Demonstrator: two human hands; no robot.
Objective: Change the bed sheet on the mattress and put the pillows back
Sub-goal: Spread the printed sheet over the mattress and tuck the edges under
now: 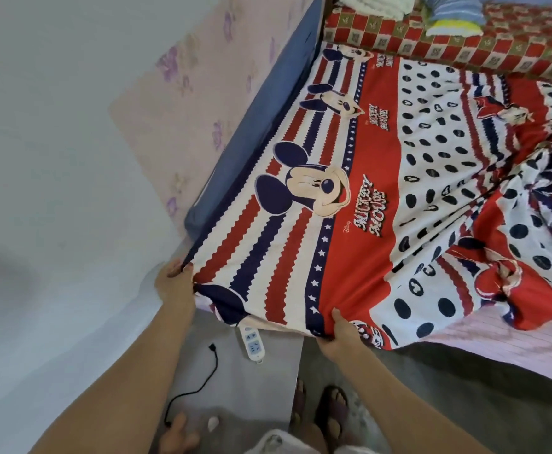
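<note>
**Sheet half spread, pillows waiting**

At the mattress's near corner, the left hand (173,283) and right hand (339,335) each pinch the Mickey Mouse sheet (333,204) hem. Left side lies flat; the right bunches, bare mattress (530,352) showing. Pillows (454,13) wait beyond the far edge.

Beside the mattress (513,347): one printed sheet (350,198), two hands (left hand (173,283), right hand (341,339)), one power strip (253,343), one black cable (202,385).

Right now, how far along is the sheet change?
Done: the sheet lies flat on the wall side. In hand: left hand and right hand grip its foot edge. Left: the bunched right side, bare mattress, and pillows.
</note>
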